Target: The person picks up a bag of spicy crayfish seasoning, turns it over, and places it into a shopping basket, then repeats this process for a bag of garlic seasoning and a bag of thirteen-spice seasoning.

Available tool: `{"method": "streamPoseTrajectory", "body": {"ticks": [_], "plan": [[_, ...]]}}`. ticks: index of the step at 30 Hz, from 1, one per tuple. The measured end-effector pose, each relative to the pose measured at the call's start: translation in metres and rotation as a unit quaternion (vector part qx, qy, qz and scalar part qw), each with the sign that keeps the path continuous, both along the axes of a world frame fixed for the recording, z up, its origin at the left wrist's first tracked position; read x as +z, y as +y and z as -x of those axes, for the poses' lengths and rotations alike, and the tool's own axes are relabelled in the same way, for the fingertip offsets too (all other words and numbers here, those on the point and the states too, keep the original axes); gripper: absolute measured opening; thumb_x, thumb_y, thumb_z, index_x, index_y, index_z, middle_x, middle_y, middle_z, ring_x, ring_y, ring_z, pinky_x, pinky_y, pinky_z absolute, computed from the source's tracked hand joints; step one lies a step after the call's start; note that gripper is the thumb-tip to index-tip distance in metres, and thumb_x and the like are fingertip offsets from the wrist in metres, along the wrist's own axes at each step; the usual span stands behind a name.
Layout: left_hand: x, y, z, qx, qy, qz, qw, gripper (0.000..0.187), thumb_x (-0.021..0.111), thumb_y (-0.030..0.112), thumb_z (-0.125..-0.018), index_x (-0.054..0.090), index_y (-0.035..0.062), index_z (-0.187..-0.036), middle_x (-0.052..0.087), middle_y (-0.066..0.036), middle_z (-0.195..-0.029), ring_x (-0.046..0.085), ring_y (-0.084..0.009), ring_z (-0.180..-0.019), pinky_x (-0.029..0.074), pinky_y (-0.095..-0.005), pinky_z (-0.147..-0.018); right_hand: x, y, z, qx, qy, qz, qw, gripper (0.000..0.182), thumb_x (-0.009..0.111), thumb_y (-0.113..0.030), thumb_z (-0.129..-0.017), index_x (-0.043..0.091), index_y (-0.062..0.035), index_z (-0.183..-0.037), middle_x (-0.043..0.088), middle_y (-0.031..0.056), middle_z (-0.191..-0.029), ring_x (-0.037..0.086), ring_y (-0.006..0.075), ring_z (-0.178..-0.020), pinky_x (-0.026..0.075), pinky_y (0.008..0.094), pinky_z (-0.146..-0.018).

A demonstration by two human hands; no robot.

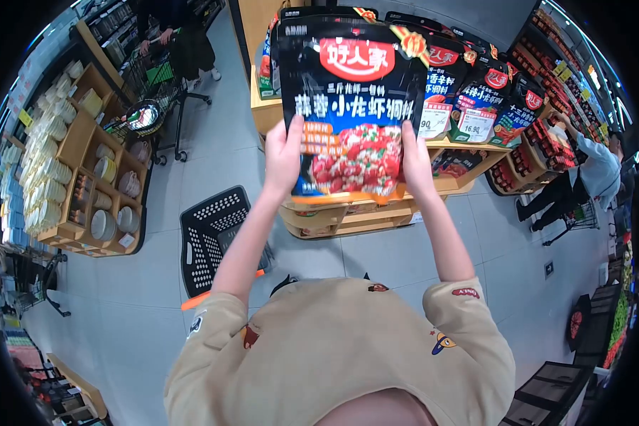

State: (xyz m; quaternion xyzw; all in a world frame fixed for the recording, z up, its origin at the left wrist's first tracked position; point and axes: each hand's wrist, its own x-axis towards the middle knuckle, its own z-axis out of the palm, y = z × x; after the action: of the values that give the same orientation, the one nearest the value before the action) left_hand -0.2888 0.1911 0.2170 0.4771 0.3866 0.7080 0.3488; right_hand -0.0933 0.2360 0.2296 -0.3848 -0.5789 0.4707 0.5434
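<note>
Holds a black garlic crayfish seasoning pouch (351,106) at 12 o'clock, upright, with its printed front in full view. Grips its lower edge on the 9 o'clock side with the left hand (284,157), thumb pressed on the front, other fingers hidden behind. Clamps the opposite edge in the same way with the right hand (417,167), thumb on the front, remaining fingers out of sight. Bears pale cooking pictures of red crayfish on the pouch's lower half, under a red brand logo, with a gold-and-red ribbon mark at its 1 o'clock corner. Hides part of a wooden display stand (390,219) behind it. Carries more seasoning pouches (504,117) on that stand at 2 o'clock, with a price tag (473,128) reading 16.90 in front. Shows a black perforated shopping basket (204,245) with an orange handle on the tiled floor near 9 o'clock, and a wooden crockery shelf (78,170) farther out between 9 and 10. Includes a person (184,46) beside a shopping cart (160,74) near 11 o'clock and another person (598,167) toward 3 o'clock
</note>
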Motion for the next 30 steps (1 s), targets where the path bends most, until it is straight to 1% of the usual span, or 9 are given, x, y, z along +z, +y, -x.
{"method": "streamPoseTrajectory", "body": {"ticks": [5,6,8,10,13,15,19,24,30], "plan": [[-0.060,-0.060,-0.025,-0.050,-0.127,0.122,0.983,0.026,0.036,0.019,-0.091,0.053,-0.0015,-0.091,0.059,-0.004,-0.087,0.054,-0.0056,-0.076,0.043,-0.0213,-0.067,-0.051,-0.057,-0.019,0.036,-0.009,0.175,0.984,0.042,0.039,-0.037,-0.089,0.054,0.0018,-0.091,0.058,0.0047,-0.086,0.050,0.0069,-0.076,0.040,0.0228,-0.072],[-0.064,-0.069,-0.028,-0.064,-0.131,0.136,0.980,0.028,0.036,0.020,-0.091,0.053,-0.0014,-0.090,0.059,-0.004,-0.086,0.054,-0.0058,-0.075,0.043,-0.0210,-0.067,-0.059,-0.063,-0.026,0.037,-0.039,0.237,0.970,0.046,0.038,-0.040,-0.088,0.048,0.0017,-0.102,0.055,0.0076,-0.095,0.051,0.0080,-0.082,0.040,0.0229,-0.075],[-0.078,-0.080,-0.031,-0.047,-0.130,0.212,0.967,0.029,0.035,0.022,-0.091,0.053,-0.0011,-0.090,0.059,-0.004,-0.085,0.055,-0.0058,-0.073,0.043,-0.0202,-0.066,-0.086,-0.064,-0.036,0.085,-0.032,0.255,0.963,0.046,0.039,-0.040,-0.088,0.047,0.0021,-0.103,0.056,0.0068,-0.092,0.052,0.0076,-0.079,0.042,0.0224,-0.073],[-0.088,-0.087,-0.032,-0.032,-0.108,0.236,0.965,0.031,0.035,0.025,-0.091,0.054,-0.0003,-0.090,0.060,-0.004,-0.084,0.055,-0.0057,-0.072,0.043,-0.0202,-0.066,-0.098,-0.072,-0.035,0.057,-0.011,0.306,0.950,0.047,0.041,-0.041,-0.087,0.047,0.0027,-0.103,0.057,0.0073,-0.093,0.054,0.0080,-0.079,0.043,0.0225,-0.072],[-0.098,-0.091,-0.034,-0.025,-0.132,0.250,0.959,0.033,0.035,0.028,-0.091,0.053,-0.0003,-0.091,0.059,-0.004,-0.084,0.055,-0.0062,-0.074,0.043,-0.0207,-0.067,-0.100,-0.078,-0.033,0.054,-0.009,0.326,0.944,0.047,0.042,-0.041,-0.086,0.047,0.0018,-0.104,0.056,0.0085,-0.094,0.054,0.0090,-0.082,0.043,0.0230,-0.074],[-0.100,-0.091,-0.031,-0.022,-0.133,0.265,0.955,0.034,0.034,0.028,-0.091,0.052,-0.0003,-0.091,0.059,-0.004,-0.085,0.055,-0.0066,-0.074,0.043,-0.0208,-0.068,-0.099,-0.081,-0.029,-0.013,0.050,0.355,0.933,0.048,0.042,-0.040,-0.087,0.048,0.0038,-0.104,0.055,0.0092,-0.097,0.052,0.0097,-0.085,0.042,0.0232,-0.076],[-0.097,-0.089,-0.028,-0.018,-0.138,0.272,0.952,0.037,0.033,0.031,-0.091,0.052,-0.0002,-0.093,0.058,-0.004,-0.087,0.054,-0.0075,-0.077,0.041,-0.0220,-0.071,-0.114,-0.075,-0.034,0.036,0.141,0.380,0.913,0.050,0.043,-0.038,-0.086,0.041,0.0042,-0.112,0.052,0.0107,-0.105,0.051,0.0127,-0.094,0.040,0.0268,-0.083],[-0.119,-0.086,-0.026,0.027,-0.233,0.293,0.927,0.039,0.035,0.035,-0.089,0.052,0.0005,-0.091,0.057,-0.004,-0.087,0.053,-0.0084,-0.076,0.041,-0.0222,-0.071,-0.124,-0.073,-0.036,0.032,0.150,0.383,0.911,0.046,0.041,-0.037,-0.087,0.042,0.0027,-0.111,0.054,0.0115,-0.104,0.055,0.0153,-0.090,0.044,0.0278,-0.079],[-0.117,-0.088,-0.026,-0.006,-0.218,0.285,0.933,0.038,0.036,0.035,-0.088,0.053,0.0004,-0.090,0.058,-0.004,-0.085,0.053,-0.0076,-0.075,0.041,-0.0219,-0.071,-0.125,-0.075,-0.037,0.058,0.186,0.382,0.903,0.044,0.036,-0.036,-0.089,0.042,0.0016,-0.112,0.055,0.0128,-0.104,0.057,0.0179,-0.090,0.046,0.0292,-0.078]]}}
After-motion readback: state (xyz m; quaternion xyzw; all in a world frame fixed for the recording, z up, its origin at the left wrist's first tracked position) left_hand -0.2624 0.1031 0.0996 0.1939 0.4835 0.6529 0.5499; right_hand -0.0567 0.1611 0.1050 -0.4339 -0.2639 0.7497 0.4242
